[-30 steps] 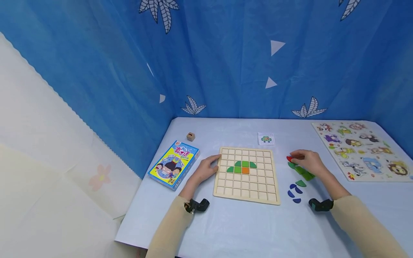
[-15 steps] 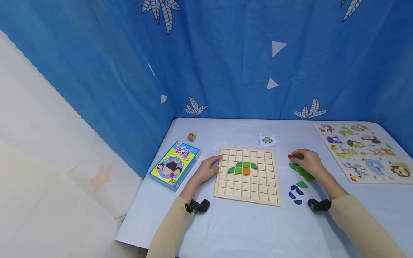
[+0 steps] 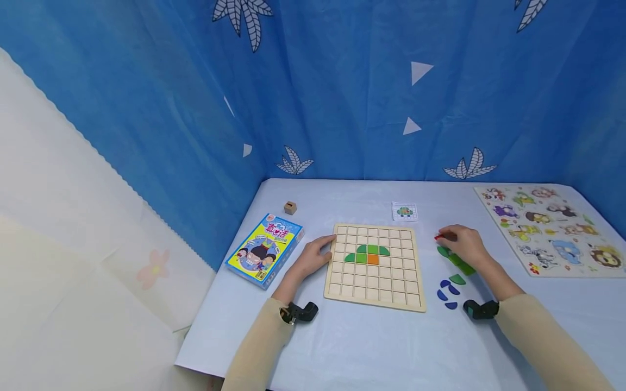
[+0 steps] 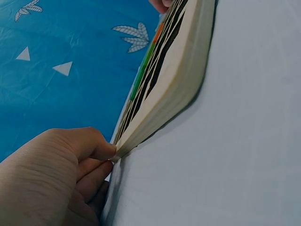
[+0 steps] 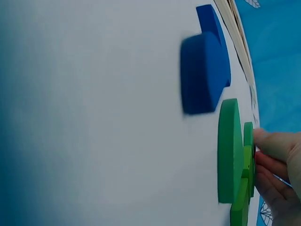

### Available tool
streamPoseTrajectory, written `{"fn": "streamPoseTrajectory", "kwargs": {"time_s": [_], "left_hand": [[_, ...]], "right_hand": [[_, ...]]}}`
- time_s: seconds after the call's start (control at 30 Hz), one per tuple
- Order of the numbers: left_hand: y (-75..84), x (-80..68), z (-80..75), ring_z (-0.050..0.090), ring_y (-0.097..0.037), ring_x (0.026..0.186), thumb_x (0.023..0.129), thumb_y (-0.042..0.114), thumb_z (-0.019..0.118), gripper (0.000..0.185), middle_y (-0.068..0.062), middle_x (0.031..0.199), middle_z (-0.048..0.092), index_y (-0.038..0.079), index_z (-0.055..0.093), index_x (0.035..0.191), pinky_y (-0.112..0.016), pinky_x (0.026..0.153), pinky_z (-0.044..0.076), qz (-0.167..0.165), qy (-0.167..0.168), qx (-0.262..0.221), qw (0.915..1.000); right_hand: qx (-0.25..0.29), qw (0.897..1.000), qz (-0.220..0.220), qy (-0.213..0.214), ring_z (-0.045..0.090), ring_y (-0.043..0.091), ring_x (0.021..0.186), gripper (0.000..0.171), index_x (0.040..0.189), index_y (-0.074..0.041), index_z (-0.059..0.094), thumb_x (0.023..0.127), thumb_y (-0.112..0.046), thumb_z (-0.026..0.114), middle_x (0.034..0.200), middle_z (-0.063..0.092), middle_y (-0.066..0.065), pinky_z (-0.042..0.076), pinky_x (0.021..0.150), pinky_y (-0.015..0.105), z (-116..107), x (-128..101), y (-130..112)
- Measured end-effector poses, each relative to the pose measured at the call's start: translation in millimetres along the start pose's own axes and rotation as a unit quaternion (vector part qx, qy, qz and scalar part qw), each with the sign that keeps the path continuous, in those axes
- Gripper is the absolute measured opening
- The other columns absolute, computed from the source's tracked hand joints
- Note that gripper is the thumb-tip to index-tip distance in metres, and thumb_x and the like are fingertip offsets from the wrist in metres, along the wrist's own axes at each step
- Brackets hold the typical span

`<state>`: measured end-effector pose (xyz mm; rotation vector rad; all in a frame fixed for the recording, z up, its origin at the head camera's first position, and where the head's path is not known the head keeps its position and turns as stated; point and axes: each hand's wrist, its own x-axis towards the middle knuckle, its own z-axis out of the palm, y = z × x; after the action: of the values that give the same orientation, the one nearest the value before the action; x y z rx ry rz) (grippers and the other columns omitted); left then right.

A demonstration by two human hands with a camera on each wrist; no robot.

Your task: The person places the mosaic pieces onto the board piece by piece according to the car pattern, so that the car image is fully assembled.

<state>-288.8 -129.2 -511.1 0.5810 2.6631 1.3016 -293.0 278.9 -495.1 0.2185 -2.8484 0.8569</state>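
Note:
A wooden grid board [image 3: 374,282] lies flat with a green dome and one orange square [image 3: 373,259] set in its cells. My left hand [image 3: 326,247] grips the board's left edge; the left wrist view shows the thumb and curled fingers [image 4: 94,150] against the board's edge [image 4: 174,70]. To the right of the board, my right hand [image 3: 444,238] pinches a small red piece [image 3: 438,237] on the table. Its palm hovers over loose green pieces [image 3: 462,263]. Up close, the fingers [image 5: 275,155] touch a green piece [image 5: 229,150] beside a blue piece [image 5: 204,80].
Blue half-round pieces [image 3: 447,293] lie near my right wrist. A pattern card [image 3: 404,211] sits behind the board. A card game box [image 3: 264,250] and a small wooden cube [image 3: 290,207] are at the left, an animal puzzle [image 3: 552,228] at the right. Blue curtain surrounds the table.
My right hand has slid slightly left and covers more of the red piece. The left hand and board have not moved.

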Motion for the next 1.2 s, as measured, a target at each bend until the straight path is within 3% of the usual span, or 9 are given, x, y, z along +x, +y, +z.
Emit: {"fn": "streamPoseTrajectory", "kwargs": {"time_s": [0.17,0.5,0.7,0.97,1.2], "left_hand": [[-0.3,0.1,0.3,0.034,-0.021,0.134,0.092,0.006,0.055,0.051,-0.008,0.144,0.042,0.009,0.043,0.142,-0.033,0.109,0.030,-0.001,0.002,0.005,1.0000],[1.5,-0.8,-0.4,0.034,-0.023,0.134,0.092,0.006,0.054,0.051,-0.009,0.144,0.042,0.008,0.043,0.142,-0.035,0.110,0.030,-0.003,0.001,0.002,1.0000],[1.1,-0.1,0.1,0.033,-0.021,0.135,0.092,0.006,0.055,0.051,-0.008,0.144,0.042,0.009,0.043,0.142,-0.033,0.110,0.029,-0.002,0.001,0.004,1.0000],[1.5,-0.5,-0.4,0.034,-0.023,0.134,0.093,0.006,0.055,0.051,-0.010,0.144,0.042,0.008,0.043,0.142,-0.035,0.110,0.030,-0.002,0.001,0.002,1.0000],[1.8,-0.7,-0.9,0.034,-0.022,0.135,0.093,0.006,0.055,0.051,-0.009,0.144,0.041,0.008,0.043,0.142,-0.034,0.110,0.030,-0.006,-0.002,0.007,1.0000]], "right_hand": [[-0.013,1.000,-0.019,0.002,0.057,0.040,0.094,0.027,0.110,0.009,0.063,0.085,0.000,0.066,0.106,0.060,0.028,0.049,0.083,0.054,2.8,1.2,-1.3],[-0.013,0.999,-0.032,-0.008,0.057,0.039,0.097,0.027,0.109,0.006,0.064,0.085,-0.005,0.068,0.106,0.062,0.025,0.048,0.086,0.054,6.2,2.7,-4.8],[-0.013,0.999,-0.030,0.007,0.056,0.040,0.098,0.032,0.109,0.006,0.064,0.085,-0.014,0.070,0.106,0.061,0.024,0.047,0.086,0.055,6.0,3.7,-8.1],[-0.011,0.999,-0.034,-0.008,0.057,0.039,0.097,0.028,0.108,0.006,0.066,0.086,-0.011,0.069,0.104,0.062,0.023,0.047,0.085,0.054,4.6,4.0,-8.8],[-0.003,1.000,0.005,0.021,0.056,0.038,0.092,0.040,0.104,0.010,0.065,0.084,-0.024,0.073,0.100,0.062,0.025,0.048,0.083,0.054,1.2,1.4,-8.2]]}}
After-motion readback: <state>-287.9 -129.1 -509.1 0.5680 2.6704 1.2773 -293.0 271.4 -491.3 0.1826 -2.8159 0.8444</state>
